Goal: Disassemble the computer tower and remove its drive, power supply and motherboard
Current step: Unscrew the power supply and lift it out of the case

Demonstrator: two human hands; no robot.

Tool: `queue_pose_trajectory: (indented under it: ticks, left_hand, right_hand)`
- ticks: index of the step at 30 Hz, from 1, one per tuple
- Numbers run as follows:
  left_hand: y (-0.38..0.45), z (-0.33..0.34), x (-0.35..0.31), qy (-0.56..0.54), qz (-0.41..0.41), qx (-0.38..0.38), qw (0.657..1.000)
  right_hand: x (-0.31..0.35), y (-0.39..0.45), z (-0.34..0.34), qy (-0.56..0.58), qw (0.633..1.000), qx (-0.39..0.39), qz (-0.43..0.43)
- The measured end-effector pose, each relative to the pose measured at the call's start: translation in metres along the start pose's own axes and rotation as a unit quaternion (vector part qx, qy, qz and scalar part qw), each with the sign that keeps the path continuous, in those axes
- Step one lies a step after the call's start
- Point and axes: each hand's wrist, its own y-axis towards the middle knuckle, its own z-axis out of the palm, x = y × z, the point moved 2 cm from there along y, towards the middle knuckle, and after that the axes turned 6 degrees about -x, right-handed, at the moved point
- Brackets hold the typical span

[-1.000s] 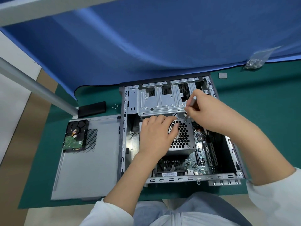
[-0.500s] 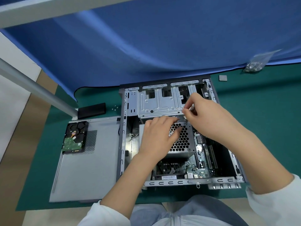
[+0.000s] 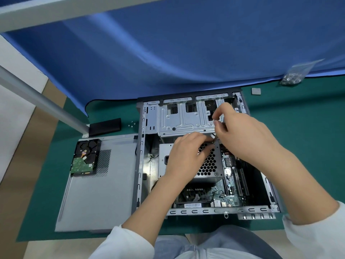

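Left hand [image 3: 188, 156] is resting flat on the power supply [image 3: 211, 165] — right hand [image 3: 240, 133] is pinching a screwdriver [image 3: 216, 126] at its corner. Box is likely heavy, stiff — lift by its side walls.

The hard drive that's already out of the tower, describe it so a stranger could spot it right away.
Left of the open computer case lies its grey side panel. The hard drive sits on that panel's far left corner: a black slab with a green circuit board facing up, unlike the plain black block beyond it.
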Motion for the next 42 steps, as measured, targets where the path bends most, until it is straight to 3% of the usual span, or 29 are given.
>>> queue_pose_trajectory:
  ticks: [13, 28, 34, 36, 39, 42]
  left_hand:
    - [0.001, 0.001, -0.001, -0.003, -0.008, -0.020, 1.000]
    - [0.003, 0.000, -0.002, -0.033, -0.010, -0.030, 0.999]
    - [0.005, -0.004, -0.004, -0.060, -0.026, -0.061, 0.996]
    - [0.007, -0.003, -0.002, -0.121, -0.075, -0.035, 0.989]
    - [0.011, -0.010, 0.000, -0.275, -0.156, -0.016, 0.949]
    - [0.016, -0.026, 0.007, -0.349, -0.171, -0.029, 0.921]
  right_hand:
    - [0.001, 0.002, -0.001, -0.013, 0.999, 0.045, -0.021]
    - [-0.002, 0.004, 0.002, -0.007, 1.000, -0.005, 0.008]
    - [0.007, 0.004, 0.003, 0.066, 0.997, 0.048, 0.010]
    - [0.010, 0.005, 0.003, 0.083, 0.995, 0.045, 0.013]
    - [0.014, 0.009, 0.001, 0.106, 0.994, 0.002, 0.019]
    - [0.020, 0.017, 0.002, 0.146, 0.989, -0.019, 0.033]
